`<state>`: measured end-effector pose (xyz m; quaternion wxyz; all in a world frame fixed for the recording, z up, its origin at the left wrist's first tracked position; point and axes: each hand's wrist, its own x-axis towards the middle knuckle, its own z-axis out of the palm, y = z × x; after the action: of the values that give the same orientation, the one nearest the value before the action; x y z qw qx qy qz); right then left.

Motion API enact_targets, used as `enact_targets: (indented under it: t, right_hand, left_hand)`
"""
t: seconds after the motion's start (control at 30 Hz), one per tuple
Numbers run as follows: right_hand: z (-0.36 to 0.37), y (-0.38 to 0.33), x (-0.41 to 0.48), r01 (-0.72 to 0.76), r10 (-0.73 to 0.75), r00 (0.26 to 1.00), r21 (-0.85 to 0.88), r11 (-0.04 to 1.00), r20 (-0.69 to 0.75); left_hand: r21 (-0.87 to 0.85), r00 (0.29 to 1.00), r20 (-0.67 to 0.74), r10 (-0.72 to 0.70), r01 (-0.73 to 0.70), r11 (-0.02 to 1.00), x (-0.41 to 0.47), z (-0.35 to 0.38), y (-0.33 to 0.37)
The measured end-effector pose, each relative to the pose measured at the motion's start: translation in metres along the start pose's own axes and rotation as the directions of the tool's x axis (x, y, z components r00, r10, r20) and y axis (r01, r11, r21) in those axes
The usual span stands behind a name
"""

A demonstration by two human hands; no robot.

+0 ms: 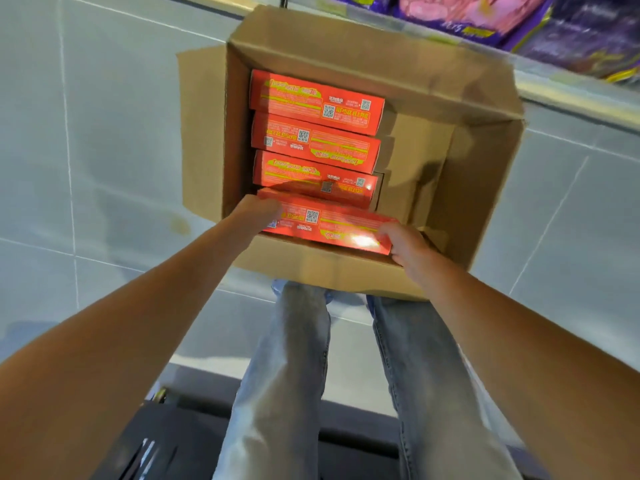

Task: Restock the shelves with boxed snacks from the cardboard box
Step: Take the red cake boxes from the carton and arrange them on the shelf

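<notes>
An open cardboard box (pixel 478 174) stands on the tiled floor in front of my legs. Inside it, along the left side, lie several red snack boxes with yellow print and QR codes, stacked in a row. The nearest red snack box (pixel 332 225) is tilted up above the box's near wall. My left hand (pixel 258 211) grips its left end and my right hand (pixel 405 242) grips its right end. The right half of the cardboard box shows bare cardboard.
A shelf edge (pixel 571 95) runs across the top right, with purple and pink packaged goods (pixel 485 15) on it. Grey floor tiles (pixel 104 150) surround the box. A dark object (pixel 166 441) lies behind my legs at the bottom left.
</notes>
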<state>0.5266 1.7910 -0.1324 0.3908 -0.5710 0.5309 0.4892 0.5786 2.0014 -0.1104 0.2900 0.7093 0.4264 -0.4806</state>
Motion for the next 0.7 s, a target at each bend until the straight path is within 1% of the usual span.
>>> enact_targets:
  t: [0.03,0.07,0.13,0.23,0.27,0.37,0.47,0.53,0.57,0.63,0.7]
  right_hand:
    - [-0.007,-0.001,-0.016,0.007,-0.007,1.000,0.013,1.000,-0.016]
    - [-0.015,-0.002,-0.034,0.010,-0.009,0.999,0.009,1.000,-0.039]
    - [-0.031,-0.003,-0.065,0.030,-0.029,0.998,0.022,0.999,-0.051]
    - [-0.061,-0.006,-0.115,0.107,-0.106,0.993,0.011,0.994,-0.061]
    - [-0.071,-0.007,-0.130,0.126,-0.126,0.990,0.009,0.992,-0.059]
    - [-0.102,-0.008,-0.189,0.211,-0.208,0.975,0.034,0.977,-0.082]
    - [-0.131,-0.006,-0.249,0.278,-0.266,0.959,0.149,0.949,-0.093]
    - [-0.153,-0.006,-0.298,0.319,-0.303,0.947,0.210,0.924,-0.106]
    - [-0.162,-0.008,-0.316,0.349,-0.331,0.936,0.211,0.913,-0.117]
    - [-0.180,-0.016,-0.342,0.409,-0.383,0.911,0.202,0.890,-0.155]
    - [-0.200,-0.025,-0.377,0.461,-0.422,0.882,0.202,0.864,-0.209]
  left_hand:
    - [-0.008,1.000,0.001,0.017,-0.017,1.000,-0.008,-0.005,-0.003]
    - [-0.031,0.999,0.030,0.015,-0.014,0.999,-0.029,-0.012,0.001]
    - [-0.096,0.994,0.085,0.065,-0.057,0.994,-0.056,-0.022,0.004]
    - [-0.116,0.980,0.126,0.155,-0.141,0.983,-0.099,-0.037,0.018]
    - [-0.105,0.977,0.121,0.173,-0.161,0.981,-0.116,-0.042,0.025]
    - [-0.053,0.948,0.133,0.288,-0.283,0.958,-0.176,-0.059,0.044]
    - [0.017,0.916,0.119,0.384,-0.388,0.921,-0.229,-0.077,0.059]
    - [0.040,0.869,0.095,0.486,-0.491,0.870,-0.272,-0.088,0.070]
    - [0.044,0.837,0.078,0.542,-0.546,0.837,-0.286,-0.093,0.074]
    - [0.036,0.796,0.051,0.603,-0.605,0.796,-0.319,-0.103,0.082]
    - [0.030,0.738,0.050,0.673,-0.674,0.738,-0.361,-0.114,0.090]
